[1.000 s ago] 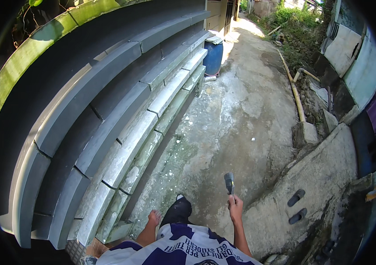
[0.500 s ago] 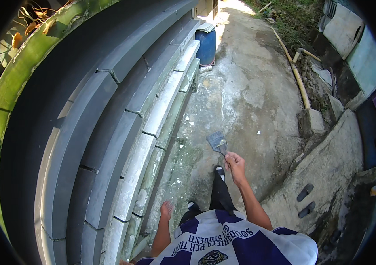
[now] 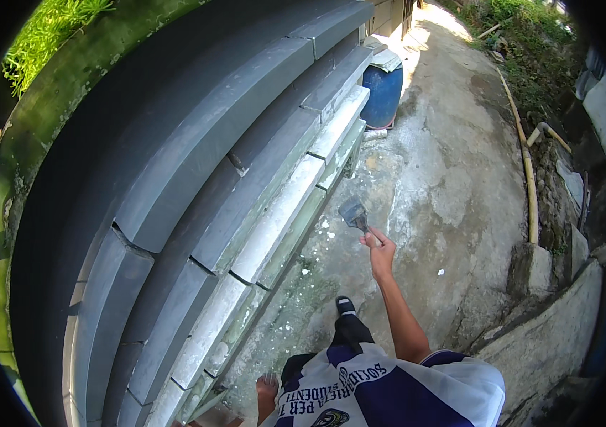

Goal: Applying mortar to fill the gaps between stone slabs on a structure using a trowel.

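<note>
In my right hand [image 3: 380,250] is a putty knife [image 3: 353,213] with a wide, dark grey blade. My fingers are closed round its handle, and the blade points forward and left over the concrete path. Low by my left side hangs my left hand [image 3: 267,385], fingers loosely apart, nothing seen in it. Closest to that hand is the stepped wall [image 3: 274,245] on my left. Its upper ledges are smooth dark grey; the lower ones are pale, with patchy white and greenish surfaces.
White flakes lie on the concrete path [image 3: 445,206] along the wall's foot. Farther ahead a blue barrel [image 3: 382,96] stands against the wall. On the right are a bamboo pole [image 3: 529,178], a concrete block [image 3: 529,269] and a sloping slab [image 3: 556,334]. A green curved rim [image 3: 25,171] borders the far left.
My view has turned left, so the wall fills more of it. I have stepped forward along the path, with the putty knife still held out in my right hand.
</note>
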`<action>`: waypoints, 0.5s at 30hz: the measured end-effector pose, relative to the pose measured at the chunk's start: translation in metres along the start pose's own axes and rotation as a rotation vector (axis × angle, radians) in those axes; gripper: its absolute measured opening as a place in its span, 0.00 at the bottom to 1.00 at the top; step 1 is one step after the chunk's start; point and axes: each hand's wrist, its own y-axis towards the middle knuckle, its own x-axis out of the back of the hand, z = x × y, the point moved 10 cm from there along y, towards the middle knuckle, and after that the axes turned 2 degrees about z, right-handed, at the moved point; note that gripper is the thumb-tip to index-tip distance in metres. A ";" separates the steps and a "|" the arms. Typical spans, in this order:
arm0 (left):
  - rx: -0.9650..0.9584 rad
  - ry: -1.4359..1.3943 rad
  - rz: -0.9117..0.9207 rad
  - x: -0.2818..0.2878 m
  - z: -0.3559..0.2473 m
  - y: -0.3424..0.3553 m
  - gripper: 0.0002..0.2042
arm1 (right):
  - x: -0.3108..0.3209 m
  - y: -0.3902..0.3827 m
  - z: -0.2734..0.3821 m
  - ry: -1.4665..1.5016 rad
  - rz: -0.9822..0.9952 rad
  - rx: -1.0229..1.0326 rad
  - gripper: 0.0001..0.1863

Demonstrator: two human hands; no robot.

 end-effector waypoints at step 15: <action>0.739 -1.324 0.179 -0.054 0.022 -0.023 0.21 | -0.152 0.215 0.084 -0.492 -0.139 0.617 0.17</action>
